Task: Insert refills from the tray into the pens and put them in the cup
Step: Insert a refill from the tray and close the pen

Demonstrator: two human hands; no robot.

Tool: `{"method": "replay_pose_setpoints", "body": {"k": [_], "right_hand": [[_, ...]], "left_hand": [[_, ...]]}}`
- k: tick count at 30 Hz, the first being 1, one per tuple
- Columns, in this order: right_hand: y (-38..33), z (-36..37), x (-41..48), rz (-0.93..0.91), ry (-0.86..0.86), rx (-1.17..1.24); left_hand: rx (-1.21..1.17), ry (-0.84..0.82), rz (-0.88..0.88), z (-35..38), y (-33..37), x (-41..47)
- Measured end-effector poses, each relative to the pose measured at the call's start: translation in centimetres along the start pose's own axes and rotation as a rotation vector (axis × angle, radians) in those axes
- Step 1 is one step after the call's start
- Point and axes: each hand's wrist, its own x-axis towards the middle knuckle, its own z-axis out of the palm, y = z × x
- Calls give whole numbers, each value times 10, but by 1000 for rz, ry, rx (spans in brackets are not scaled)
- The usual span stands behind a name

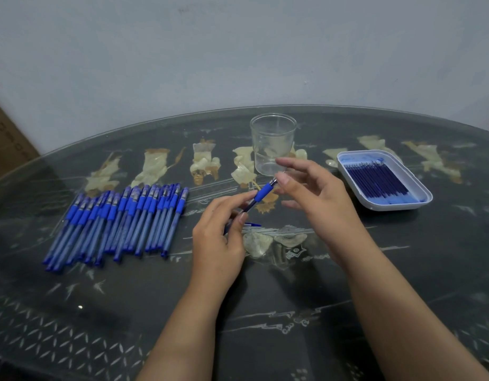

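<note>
My left hand [220,232] grips a blue pen [262,194] by its barrel, the blue grip and tip slanting up to the right. My right hand [309,188] has thumb and fingertips at the pen's tip end, the other fingers spread. A blue cap [251,224] lies on the table just right of my left hand. The clear plastic cup [273,141] stands upright behind the hands, with nothing visible in it. A white tray [419,188] at the right holds several dark blue refills [378,180]. Several blue pens [122,221] lie in a row at the left.
The table [293,298] is a dark oval with a glass top and pale inlaid figures. A grey wall runs behind it. A cardboard box [7,138] shows at the far left edge.
</note>
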Motion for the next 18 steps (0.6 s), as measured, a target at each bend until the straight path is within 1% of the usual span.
{"method": "replay_pose_setpoints", "body": {"k": [2, 5, 9, 11, 14, 18], "right_hand": [[-1, 2, 0, -21, 3, 1], [2, 8, 0, 11, 55, -4], [1, 7, 0, 4, -9, 52], [1, 7, 1, -15, -2, 53], [3, 9, 1, 11, 49, 69], [2, 10, 1, -3, -4, 120]], "left_hand": [[2, 6, 7, 0, 0, 0], [4, 14, 12, 0, -2, 0], [-3, 26, -6, 0, -1, 1], [-5, 26, -7, 0, -2, 1], [0, 25, 2, 0, -2, 1], [-12, 35, -15, 1, -2, 1]]}}
